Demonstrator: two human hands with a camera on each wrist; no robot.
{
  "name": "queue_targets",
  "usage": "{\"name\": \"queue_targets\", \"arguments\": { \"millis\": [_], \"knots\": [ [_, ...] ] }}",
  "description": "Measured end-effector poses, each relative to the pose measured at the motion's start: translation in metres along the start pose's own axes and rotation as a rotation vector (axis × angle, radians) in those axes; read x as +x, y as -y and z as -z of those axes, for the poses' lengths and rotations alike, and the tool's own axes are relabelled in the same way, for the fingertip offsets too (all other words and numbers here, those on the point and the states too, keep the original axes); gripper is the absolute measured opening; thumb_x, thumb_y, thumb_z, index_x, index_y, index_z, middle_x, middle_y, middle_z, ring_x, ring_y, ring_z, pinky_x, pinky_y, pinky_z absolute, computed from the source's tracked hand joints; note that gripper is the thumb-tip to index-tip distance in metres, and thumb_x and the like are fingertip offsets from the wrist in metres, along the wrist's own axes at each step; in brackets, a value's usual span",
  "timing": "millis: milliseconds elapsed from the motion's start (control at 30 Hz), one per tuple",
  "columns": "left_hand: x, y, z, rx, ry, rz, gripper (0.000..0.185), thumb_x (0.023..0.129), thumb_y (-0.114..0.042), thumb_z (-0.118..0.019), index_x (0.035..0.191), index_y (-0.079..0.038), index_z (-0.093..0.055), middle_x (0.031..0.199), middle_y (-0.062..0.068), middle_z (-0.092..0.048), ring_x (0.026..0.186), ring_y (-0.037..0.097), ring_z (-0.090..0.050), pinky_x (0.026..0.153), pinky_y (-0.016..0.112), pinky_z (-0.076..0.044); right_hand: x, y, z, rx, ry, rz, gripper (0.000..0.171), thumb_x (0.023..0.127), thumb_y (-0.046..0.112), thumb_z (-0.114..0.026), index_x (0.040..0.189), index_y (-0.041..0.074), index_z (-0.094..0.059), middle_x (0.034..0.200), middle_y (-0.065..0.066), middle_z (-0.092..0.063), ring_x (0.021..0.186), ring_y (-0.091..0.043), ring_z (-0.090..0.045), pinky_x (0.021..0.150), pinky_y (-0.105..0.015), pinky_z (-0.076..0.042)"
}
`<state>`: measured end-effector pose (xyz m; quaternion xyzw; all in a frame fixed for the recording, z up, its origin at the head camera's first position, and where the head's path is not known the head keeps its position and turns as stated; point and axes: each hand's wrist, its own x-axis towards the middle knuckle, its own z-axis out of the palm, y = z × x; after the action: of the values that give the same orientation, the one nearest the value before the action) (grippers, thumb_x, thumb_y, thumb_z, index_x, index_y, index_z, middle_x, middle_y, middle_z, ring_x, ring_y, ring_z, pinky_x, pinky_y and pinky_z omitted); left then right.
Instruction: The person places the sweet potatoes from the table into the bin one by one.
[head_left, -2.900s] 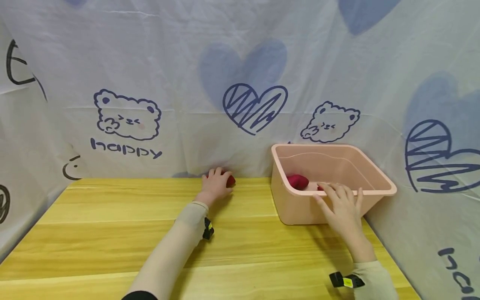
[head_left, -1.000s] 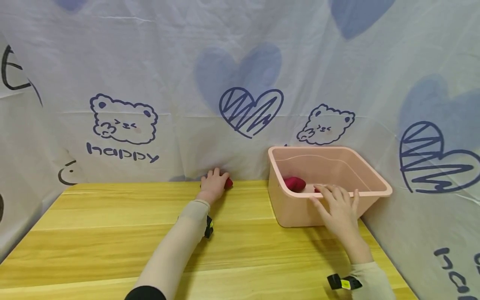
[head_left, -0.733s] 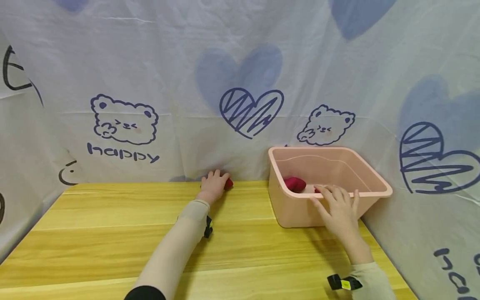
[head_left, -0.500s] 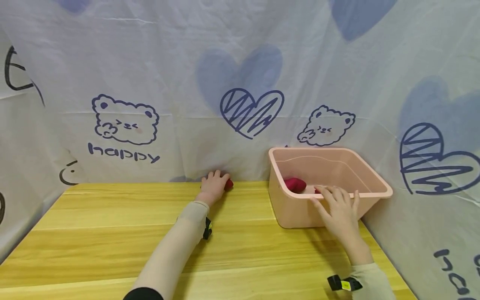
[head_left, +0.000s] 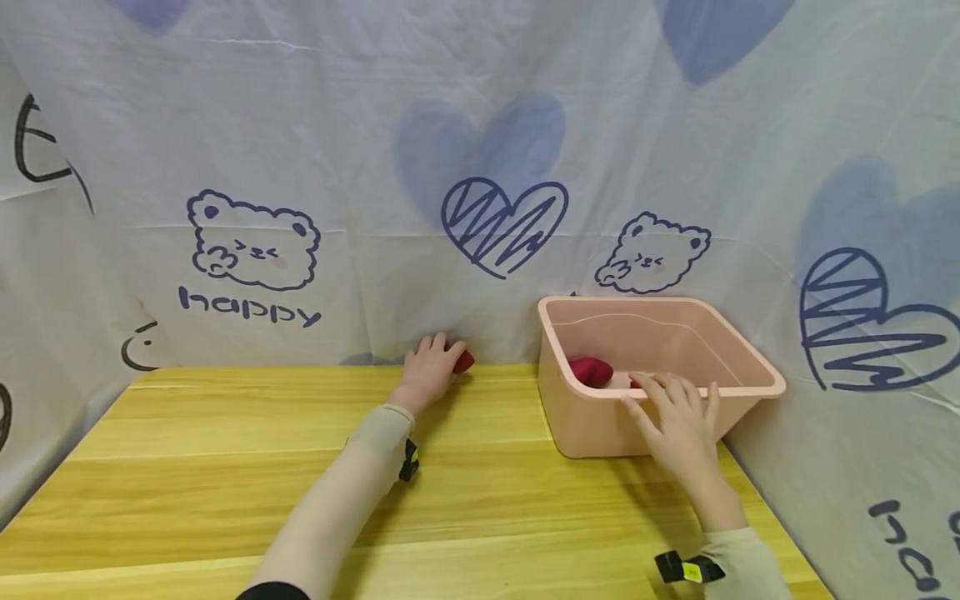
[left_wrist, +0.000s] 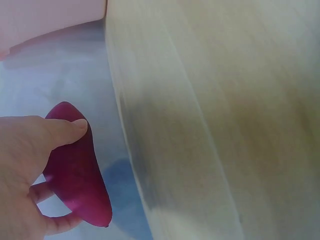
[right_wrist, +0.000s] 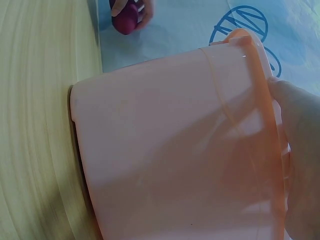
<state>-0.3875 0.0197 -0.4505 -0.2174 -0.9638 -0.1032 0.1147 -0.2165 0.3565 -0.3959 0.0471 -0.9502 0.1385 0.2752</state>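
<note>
The dark red sweet potato (head_left: 463, 361) was at the far edge of the wooden table (head_left: 225, 450), right by the printed cloth backdrop (head_left: 360, 167), with the left hand (head_left: 429, 367) curled round it. Further right, the right hand (head_left: 678, 417) rested spread-fingered on the near rim of the pink tub (head_left: 592, 421), which had another red piece (head_left: 590, 370) inside.

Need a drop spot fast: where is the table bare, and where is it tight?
Bare wood table runs left of the left hand and between both forearms. Crowded: the right back corner, where the pink tub sits with the right hand on its rim.
</note>
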Motion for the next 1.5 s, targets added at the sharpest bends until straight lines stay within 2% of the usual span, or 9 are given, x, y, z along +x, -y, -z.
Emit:
{"name": "queue_targets", "arguments": {
  "millis": [267,533,700,1000,1333,1500],
  "knots": [
    [0.0,-0.004,0.008,0.007,-0.05,-0.038,0.043,0.093,-0.03,-0.066,0.133,-0.025,-0.05,0.125,0.014,-0.047,0.115,0.036,-0.047,0.085,0.055,-0.047,0.002,-0.001,-0.002,0.0,-0.005,0.007,0.046,0.098,0.047,-0.049,0.132,0.017,-0.057,0.131,-0.016,-0.053,0.13,-0.041,-0.037,0.112,-0.07,-0.001],
    [-0.001,-0.008,0.019,0.048,-0.056,-0.059,0.044,0.094,-0.025,-0.064,0.135,-0.026,-0.048,0.124,0.014,-0.048,0.112,0.035,-0.049,0.082,0.053,-0.049,0.004,-0.002,-0.003,0.002,-0.009,0.014,0.045,0.098,0.047,-0.05,0.131,0.017,-0.057,0.13,-0.016,-0.053,0.13,-0.041,-0.037,0.112,-0.07,0.0],
    [-0.001,-0.011,0.025,0.043,-0.103,-0.075,0.043,0.093,-0.026,-0.065,0.133,-0.026,-0.049,0.123,0.014,-0.049,0.112,0.034,-0.049,0.082,0.053,-0.049,0.004,-0.002,-0.003,0.001,-0.002,0.01,0.046,0.098,0.048,-0.049,0.132,0.017,-0.057,0.131,-0.016,-0.053,0.131,-0.041,-0.036,0.112,-0.07,0.0],
    [0.0,-0.014,0.033,0.072,-0.147,-0.106,0.043,0.093,-0.026,-0.066,0.132,-0.027,-0.05,0.122,0.014,-0.051,0.112,0.033,-0.05,0.081,0.051,-0.051,0.004,-0.002,-0.003,-0.002,-0.007,0.018,0.045,0.098,0.047,-0.05,0.131,0.017,-0.057,0.13,-0.015,-0.053,0.13,-0.041,-0.037,0.112,-0.071,-0.001],
    [0.002,-0.019,0.042,0.097,-0.257,-0.157,0.042,0.091,-0.025,-0.068,0.129,-0.027,-0.052,0.117,0.011,-0.053,0.105,0.03,-0.053,0.074,0.046,-0.053,0.002,-0.002,-0.003,-0.01,-0.004,0.01,0.045,0.098,0.047,-0.049,0.132,0.018,-0.057,0.131,-0.016,-0.053,0.13,-0.041,-0.037,0.112,-0.07,-0.002],
    [0.004,-0.025,0.049,0.087,-0.275,-0.165,0.04,0.092,-0.027,-0.066,0.13,-0.027,-0.052,0.12,0.011,-0.054,0.107,0.03,-0.053,0.076,0.047,-0.053,0.001,-0.002,-0.002,-0.005,-0.006,0.01,0.045,0.098,0.047,-0.05,0.131,0.017,-0.057,0.13,-0.016,-0.053,0.13,-0.041,-0.037,0.112,-0.07,0.0]
  ]
}}
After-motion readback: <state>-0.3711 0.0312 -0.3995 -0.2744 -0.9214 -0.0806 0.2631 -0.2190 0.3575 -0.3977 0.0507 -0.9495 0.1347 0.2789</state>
